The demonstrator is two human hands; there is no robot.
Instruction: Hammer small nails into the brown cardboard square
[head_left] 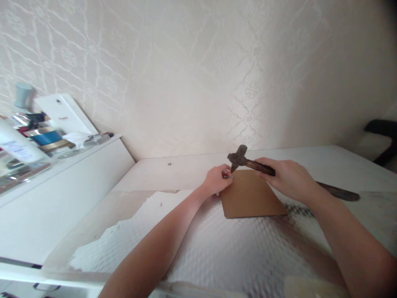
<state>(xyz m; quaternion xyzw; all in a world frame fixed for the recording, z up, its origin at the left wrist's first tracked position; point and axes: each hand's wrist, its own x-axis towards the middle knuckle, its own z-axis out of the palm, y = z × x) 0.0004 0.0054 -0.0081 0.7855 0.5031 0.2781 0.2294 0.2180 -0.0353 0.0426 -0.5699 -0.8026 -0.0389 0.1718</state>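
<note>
Bright, soft daylight, low contrast. Cream patterned wallpaper wall (pixel 192 66) washed out, dimmer toward 2 o'clock. Dark vignette in the 1 o'clock corner. Faint shadow at 4 o'clock on white bubble-textured counter (pixel 217 248). Wide-angle bending at edges. Cluttered white shelf (pixel 62 174) at 9 o'clock smeared. Dark rusty wooden-handled hammer (pixel 260 166) slightly soft.

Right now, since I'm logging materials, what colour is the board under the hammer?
Plain brown, unpatterned; the board shows best in the head view.
</note>
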